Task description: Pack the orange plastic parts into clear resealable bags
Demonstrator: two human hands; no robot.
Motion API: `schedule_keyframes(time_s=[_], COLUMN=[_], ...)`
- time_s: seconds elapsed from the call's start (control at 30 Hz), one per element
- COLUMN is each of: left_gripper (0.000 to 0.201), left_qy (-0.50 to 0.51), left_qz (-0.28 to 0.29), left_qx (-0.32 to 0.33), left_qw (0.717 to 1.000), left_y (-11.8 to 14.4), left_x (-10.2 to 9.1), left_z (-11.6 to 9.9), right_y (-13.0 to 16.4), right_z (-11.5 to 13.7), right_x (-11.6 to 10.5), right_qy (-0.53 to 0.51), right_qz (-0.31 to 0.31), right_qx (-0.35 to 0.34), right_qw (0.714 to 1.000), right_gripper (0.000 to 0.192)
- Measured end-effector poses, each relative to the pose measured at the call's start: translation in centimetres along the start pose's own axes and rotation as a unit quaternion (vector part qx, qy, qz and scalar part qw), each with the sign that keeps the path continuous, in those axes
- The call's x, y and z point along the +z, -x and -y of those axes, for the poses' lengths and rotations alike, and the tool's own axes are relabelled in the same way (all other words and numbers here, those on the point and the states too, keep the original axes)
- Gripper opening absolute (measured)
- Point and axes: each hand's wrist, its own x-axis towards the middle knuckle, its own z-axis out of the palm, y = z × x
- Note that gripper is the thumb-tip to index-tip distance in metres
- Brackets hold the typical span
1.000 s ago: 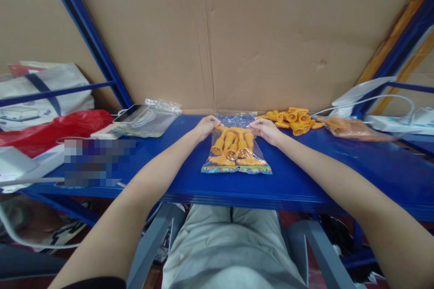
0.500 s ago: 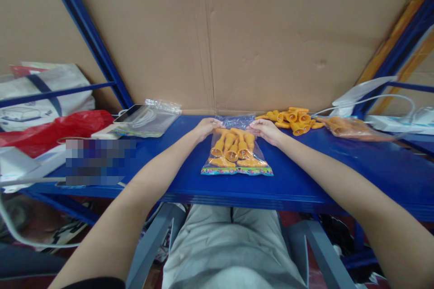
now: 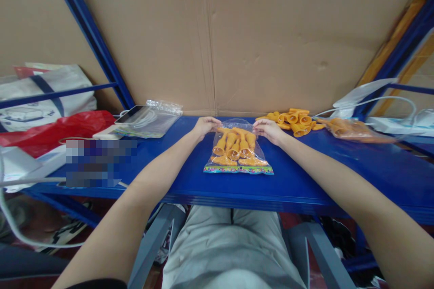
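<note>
The clear plastic bag with a colourful printed bottom strip (image 3: 238, 149) lies flat on the blue metal worktop (image 3: 305, 176), in the middle of the view, directly in front of the person. It is filled with orange cone-shaped rubber pieces (image 3: 233, 144), which lie side by side inside it. The printed strip points toward the person and the top edge of the bag points toward the brown cardboard wall (image 3: 237, 36).

The left hand (image 3: 206, 125) is at the top left corner of the bag, and its fingers are closed together on the edge of the plastic there. The right hand (image 3: 269, 129) is at the top right corner, and its fingers pinch the bag edge in the same way. Both forearms reach over the front edge of the worktop.

To the right of the bag, near the wall, a loose heap of the same orange cone-shaped pieces (image 3: 293, 119) rests on the worktop. Just beside it, further right, lies 1 other filled clear bag (image 3: 352, 128), and behind it a white cable (image 3: 373, 99). To the left, well apart from the hands, there is a flat empty clear plastic pouch (image 3: 152, 119), partly over a smartphone (image 3: 130, 114). A red plastic bag (image 3: 57, 128) lies at the far left.
</note>
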Motion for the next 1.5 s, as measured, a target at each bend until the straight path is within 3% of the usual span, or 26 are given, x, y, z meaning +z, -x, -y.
schedule_keyframes(time_s=[0.2,0.3,0.4,0.5,0.67,0.8,1.1,1.3,1.4,1.5], left_gripper=[0.024,0.029,0.031,0.032,0.03,0.029,0.036,0.037,0.036,0.037], left_qy=[-0.132,-0.255,-0.39,-0.503,-0.615,-0.661,-0.713,-0.723,-0.724,-0.718], left_qz=[-0.019,-0.021,-0.02,-0.026,-0.016,-0.008,0.017,0.018,0.021,0.02], left_qx=[0.072,0.138,0.217,0.251,0.262,0.253,0.242,0.242,0.243,0.246], left_qw=[0.988,0.957,0.895,0.827,0.744,0.707,0.658,0.647,0.646,0.651], left_y=[-0.8,-1.0,-0.7,-0.1,1.1,1.7,2.8,3.2,3.3,3.4], left_x=[0.1,-0.1,-0.3,-0.3,0.1,0.4,0.6,0.8,0.8,0.8], left_z=[0.7,0.8,0.6,0.3,-0.4,-0.9,-1.5,-1.8,-2.0,-2.0], right_y=[-0.6,-1.1,-1.3,-1.0,-0.2,0.4,1.1,0.0,-1.7,-3.4], right_z=[-0.6,-0.8,-0.7,-0.3,0.4,0.8,1.5,2.3,3.0,3.7], right_x=[0.1,0.0,-0.4,-0.9,-0.9,-0.5,0.1,1.3,2.3,3.4], right_qy=[0.075,0.193,0.329,0.444,0.588,0.641,0.65,0.651,0.629,0.556], right_qz=[0.007,0.015,0.017,0.024,0.031,0.04,0.038,0.009,0.012,0.036], right_qx=[-0.044,-0.115,-0.211,-0.273,-0.247,-0.221,-0.202,-0.17,-0.154,-0.133], right_qw=[0.996,0.974,0.92,0.853,0.77,0.734,0.731,0.74,0.762,0.82], right_gripper=[0.021,0.021,0.022,0.022,0.021,0.023,0.03,0.044,0.049,0.036])
